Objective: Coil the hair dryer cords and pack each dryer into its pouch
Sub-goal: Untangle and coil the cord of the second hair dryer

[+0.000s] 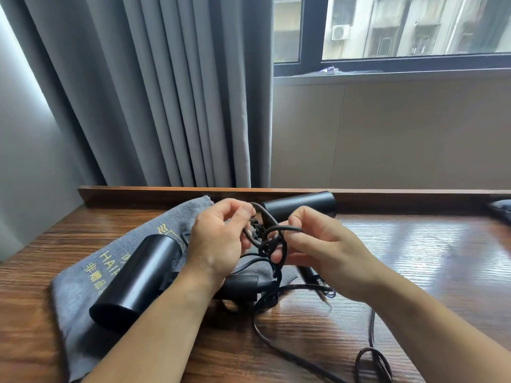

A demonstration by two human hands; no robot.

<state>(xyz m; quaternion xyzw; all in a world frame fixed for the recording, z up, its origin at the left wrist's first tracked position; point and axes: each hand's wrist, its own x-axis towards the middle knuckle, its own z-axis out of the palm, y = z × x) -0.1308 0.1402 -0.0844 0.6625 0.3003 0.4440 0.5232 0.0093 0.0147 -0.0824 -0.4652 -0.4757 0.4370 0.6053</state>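
A grey pouch (pixel 80 286) with gold lettering lies flat on the wooden table (pixel 414 258). Nothing shows inside it. The nearer hair dryer (pixel 138 277) rests on top of the pouch rather than in it, its barrel running from 7 o'clock up to 1 o'clock. Just right of it, the left hand (pixel 218 239) has its fingers curled, thumb and forefinger pinching a strand of the tangled cord (pixel 269 240). The tangle hangs between the hands, at 3 o'clock from the left and 9 o'clock from the right, about equally near both. The right hand (pixel 329 252), half open, pinches a loop of that cord with its fingertips. Behind the hands at 12 o'clock a second hair dryer (pixel 301 204) lies across, 9 to 3. The slack cord (pixel 276 348) trails towards 5 o'clock, so coiling likely means freeing the tangle first.
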